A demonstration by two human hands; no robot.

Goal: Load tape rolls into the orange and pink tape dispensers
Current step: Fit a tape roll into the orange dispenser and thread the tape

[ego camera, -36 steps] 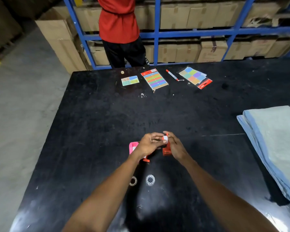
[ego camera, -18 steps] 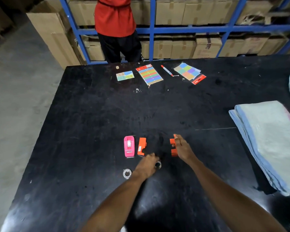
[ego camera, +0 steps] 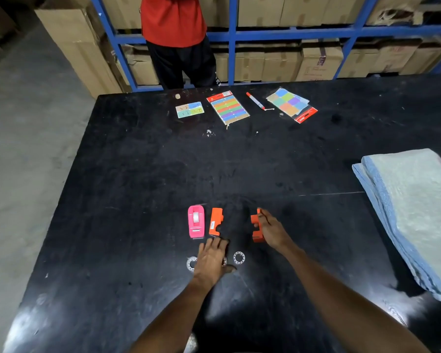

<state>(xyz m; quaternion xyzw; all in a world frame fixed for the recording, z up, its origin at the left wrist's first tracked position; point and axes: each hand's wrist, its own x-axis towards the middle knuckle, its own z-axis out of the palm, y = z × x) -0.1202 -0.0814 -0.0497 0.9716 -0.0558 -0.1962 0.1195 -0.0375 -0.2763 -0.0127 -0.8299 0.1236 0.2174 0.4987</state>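
Note:
A pink tape dispenser [ego camera: 196, 224] lies on the black table [ego camera: 143, 174] with a white roll showing in it. The orange dispenser is split in two. One orange half [ego camera: 215, 221] lies just right of the pink one. My right hand [ego camera: 271, 230] grips the other orange half [ego camera: 256, 226] from its right side. My left hand [ego camera: 211, 258] is palm down with fingers spread, fingertips just short of the loose orange half. A clear tape roll [ego camera: 191, 263] lies left of that hand and another tape roll [ego camera: 239, 257] right of it. A third roll's edge [ego camera: 224, 261] peeks from under the hand.
Folded blue-grey blankets [ego camera: 415, 212] cover the table's right side. At the far edge lie a small card [ego camera: 189, 109], coloured sticker sheets [ego camera: 228, 107] [ego camera: 290, 104] and a red marker [ego camera: 255, 100]. A person in a red shirt [ego camera: 173, 21] stands before blue shelving with cardboard boxes.
One second ago both hands held the orange dispenser together above the table. It has since come apart; my left hand dropped towards the tape rolls and then slid left and forward.

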